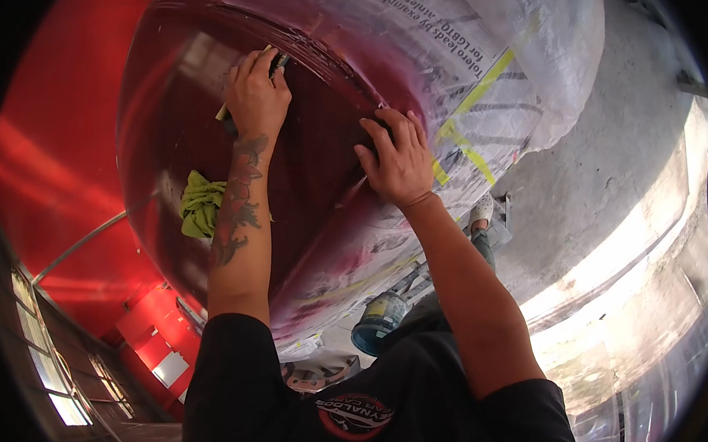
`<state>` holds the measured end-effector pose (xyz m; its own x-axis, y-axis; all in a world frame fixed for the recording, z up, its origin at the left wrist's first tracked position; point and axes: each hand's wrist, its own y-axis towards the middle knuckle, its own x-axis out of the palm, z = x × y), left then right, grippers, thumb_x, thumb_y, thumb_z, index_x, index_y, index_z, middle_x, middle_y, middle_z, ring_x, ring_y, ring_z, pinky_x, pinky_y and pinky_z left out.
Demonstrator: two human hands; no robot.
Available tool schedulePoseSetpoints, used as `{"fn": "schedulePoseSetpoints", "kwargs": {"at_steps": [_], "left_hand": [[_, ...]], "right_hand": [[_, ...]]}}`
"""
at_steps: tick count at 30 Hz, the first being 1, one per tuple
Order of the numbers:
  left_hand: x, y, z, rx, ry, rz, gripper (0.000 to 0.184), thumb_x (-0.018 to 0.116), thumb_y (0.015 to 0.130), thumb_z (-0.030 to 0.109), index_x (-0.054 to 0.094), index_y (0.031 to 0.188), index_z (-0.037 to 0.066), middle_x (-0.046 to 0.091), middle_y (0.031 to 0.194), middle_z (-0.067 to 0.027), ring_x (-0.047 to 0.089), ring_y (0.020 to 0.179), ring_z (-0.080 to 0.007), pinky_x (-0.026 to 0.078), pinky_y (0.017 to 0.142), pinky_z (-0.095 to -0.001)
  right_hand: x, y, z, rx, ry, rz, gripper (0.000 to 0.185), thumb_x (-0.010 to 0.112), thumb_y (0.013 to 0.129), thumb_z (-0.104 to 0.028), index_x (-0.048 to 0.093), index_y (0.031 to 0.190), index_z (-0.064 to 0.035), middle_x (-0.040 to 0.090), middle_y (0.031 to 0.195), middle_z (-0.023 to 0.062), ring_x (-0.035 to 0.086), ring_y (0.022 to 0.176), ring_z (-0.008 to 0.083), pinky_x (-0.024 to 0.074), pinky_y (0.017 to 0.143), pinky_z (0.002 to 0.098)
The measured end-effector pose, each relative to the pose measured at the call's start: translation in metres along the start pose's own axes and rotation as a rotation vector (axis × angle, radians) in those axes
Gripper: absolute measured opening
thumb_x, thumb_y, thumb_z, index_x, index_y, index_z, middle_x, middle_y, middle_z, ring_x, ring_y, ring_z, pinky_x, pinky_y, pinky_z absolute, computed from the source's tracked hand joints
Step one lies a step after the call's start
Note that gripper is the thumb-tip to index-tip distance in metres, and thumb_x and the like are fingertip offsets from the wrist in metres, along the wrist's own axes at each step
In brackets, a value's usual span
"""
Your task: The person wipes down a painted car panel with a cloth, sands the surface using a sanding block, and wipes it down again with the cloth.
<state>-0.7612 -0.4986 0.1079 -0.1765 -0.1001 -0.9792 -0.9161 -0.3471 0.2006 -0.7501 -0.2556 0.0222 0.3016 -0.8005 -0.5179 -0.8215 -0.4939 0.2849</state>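
My left hand presses on a glossy dark red car panel, its fingers curled over a flat block with yellowish edges. Most of that block is hidden under the hand, and a dark part shows by the fingertips. My right hand rests palm down along the panel's right side, fingers apart, near where the paint meets the masking. Beside my left forearm, a crumpled lime-green cloth lies on the panel.
Newspaper under clear plastic, held with yellow tape, covers the neighbouring bodywork. A bucket stands below on the concrete floor. A shoe shows near it. A bright red surface is on the left.
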Motion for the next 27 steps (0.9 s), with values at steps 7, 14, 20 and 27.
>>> {"fn": "schedulePoseSetpoints", "kwargs": {"at_steps": [7, 14, 20, 27], "left_hand": [[-0.008, -0.045, 0.024, 0.23, -0.126, -0.01, 0.039, 0.074, 0.084, 0.008, 0.071, 0.123, 0.01, 0.067, 0.127, -0.0066, 0.062, 0.114, -0.0298, 0.048, 0.099, -0.0439], [-0.017, 0.024, -0.136, -0.453, 0.108, -0.141, 0.039, 0.067, 0.095, 0.023, 0.065, 0.133, 0.013, 0.063, 0.138, -0.0143, 0.057, 0.128, -0.0392, 0.049, 0.102, -0.0483], [-0.011, -0.016, -0.099, -0.06, 0.278, -0.083, 0.084, 0.044, 0.102, 0.066, 0.029, 0.162, 0.008, 0.027, 0.168, -0.0115, 0.022, 0.156, -0.0345, 0.017, 0.125, -0.0568], [0.006, -0.015, -0.006, -0.051, 0.269, -0.354, 0.099, 0.03, 0.097, 0.079, 0.024, 0.163, 0.006, 0.022, 0.171, -0.0102, 0.018, 0.157, -0.034, 0.015, 0.124, -0.0622]], "right_hand": [[-0.001, 0.005, -0.001, -0.015, -0.027, 0.004, 0.042, 0.074, 0.087, -0.029, 0.064, 0.125, -0.0148, 0.057, 0.128, 0.0098, 0.056, 0.126, 0.0286, 0.0385, 0.114, 0.0517], [-0.001, 0.005, -0.001, -0.034, -0.033, -0.006, 0.044, 0.075, 0.087, -0.028, 0.063, 0.126, -0.0136, 0.057, 0.129, 0.0101, 0.056, 0.124, 0.0306, 0.0384, 0.114, 0.0528], [-0.002, 0.005, -0.001, -0.05, -0.06, -0.02, 0.042, 0.073, 0.089, -0.028, 0.063, 0.127, -0.0129, 0.056, 0.13, 0.0112, 0.055, 0.125, 0.032, 0.0386, 0.114, 0.0541], [0.001, 0.004, 0.002, -0.089, -0.092, -0.018, 0.041, 0.07, 0.092, -0.03, 0.063, 0.128, -0.012, 0.056, 0.131, 0.0127, 0.055, 0.124, 0.0345, 0.0385, 0.113, 0.0551]]}}
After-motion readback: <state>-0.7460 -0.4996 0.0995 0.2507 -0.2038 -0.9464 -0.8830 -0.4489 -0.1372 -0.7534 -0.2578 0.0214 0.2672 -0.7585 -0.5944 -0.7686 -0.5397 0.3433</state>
